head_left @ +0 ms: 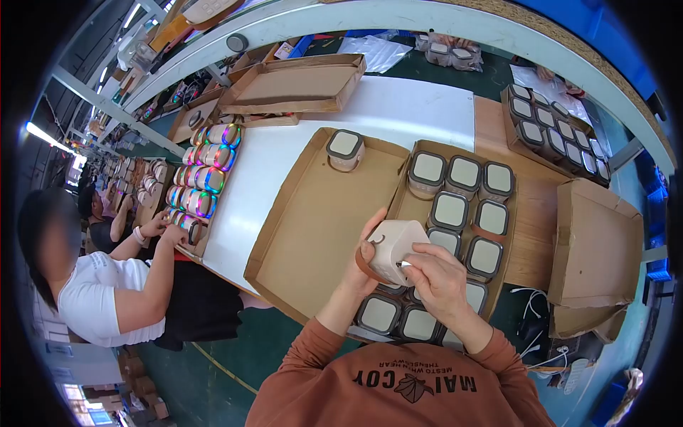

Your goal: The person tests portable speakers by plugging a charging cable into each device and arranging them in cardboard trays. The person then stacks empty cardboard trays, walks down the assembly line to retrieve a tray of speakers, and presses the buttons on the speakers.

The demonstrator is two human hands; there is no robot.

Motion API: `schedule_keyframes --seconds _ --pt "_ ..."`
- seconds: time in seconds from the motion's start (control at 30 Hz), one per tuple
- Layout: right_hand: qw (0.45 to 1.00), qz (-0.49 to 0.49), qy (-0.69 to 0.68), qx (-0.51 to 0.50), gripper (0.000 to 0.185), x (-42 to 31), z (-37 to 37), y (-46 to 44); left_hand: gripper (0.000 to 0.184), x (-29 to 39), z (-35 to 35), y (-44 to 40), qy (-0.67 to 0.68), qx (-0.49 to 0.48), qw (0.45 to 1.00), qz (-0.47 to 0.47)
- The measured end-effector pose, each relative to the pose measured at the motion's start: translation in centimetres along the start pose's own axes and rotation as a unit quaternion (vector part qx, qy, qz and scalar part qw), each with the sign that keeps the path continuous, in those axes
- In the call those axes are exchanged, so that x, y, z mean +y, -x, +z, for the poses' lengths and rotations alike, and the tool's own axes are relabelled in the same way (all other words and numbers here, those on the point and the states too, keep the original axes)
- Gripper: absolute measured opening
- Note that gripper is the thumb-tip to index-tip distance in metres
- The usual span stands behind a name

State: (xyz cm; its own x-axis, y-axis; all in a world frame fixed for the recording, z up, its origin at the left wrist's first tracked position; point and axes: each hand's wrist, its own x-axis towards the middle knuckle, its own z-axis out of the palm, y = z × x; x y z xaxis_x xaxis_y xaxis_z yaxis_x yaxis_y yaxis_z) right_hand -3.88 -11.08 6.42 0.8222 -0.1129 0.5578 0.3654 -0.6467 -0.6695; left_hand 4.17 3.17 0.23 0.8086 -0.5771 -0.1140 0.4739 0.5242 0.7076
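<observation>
Beige boxy device, held up off the surface between both hands, over the near part of the packed cardboard tray, by its left side. Brown strap on it, on the left hand's side.

Left hand: closed round the device, thumb and fingers on its side, firm-looking hold. Right hand: narrow pinch on a small white piece, right at the device's side; can't tell if the piece is attached to the device or loose.

Packed tray: rows of similar units, pale square faces up, dark rims. Left of it, a wider cardboard tray with a single unit near the far edge, upright. Both on a white tabletop and wooden board stretch. Far right, another tray of units; nearer, a cardboard box, open side up. Shallow cardboard tray at the far side of the white top.

To the left, co-worker in a white shirt, both hands at a tray of devices with coloured glowing rings. White cables at right, below table level. Rust-coloured sweatshirt on the person working.
</observation>
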Motion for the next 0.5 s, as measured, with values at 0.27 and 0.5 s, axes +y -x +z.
schedule_keyframes --seconds 0.27,0.5 --pt "0.991 -0.036 0.092 -0.087 0.009 -2.6 -1.9 1.4 0.113 0.6 1.2 2.0 -0.063 -0.015 0.998 -0.020" --pt "0.998 0.058 -0.018 -0.030 0.010 0.6 -2.3 2.6 0.124 -0.4 0.3 3.1 -0.214 -0.068 0.973 -0.057"
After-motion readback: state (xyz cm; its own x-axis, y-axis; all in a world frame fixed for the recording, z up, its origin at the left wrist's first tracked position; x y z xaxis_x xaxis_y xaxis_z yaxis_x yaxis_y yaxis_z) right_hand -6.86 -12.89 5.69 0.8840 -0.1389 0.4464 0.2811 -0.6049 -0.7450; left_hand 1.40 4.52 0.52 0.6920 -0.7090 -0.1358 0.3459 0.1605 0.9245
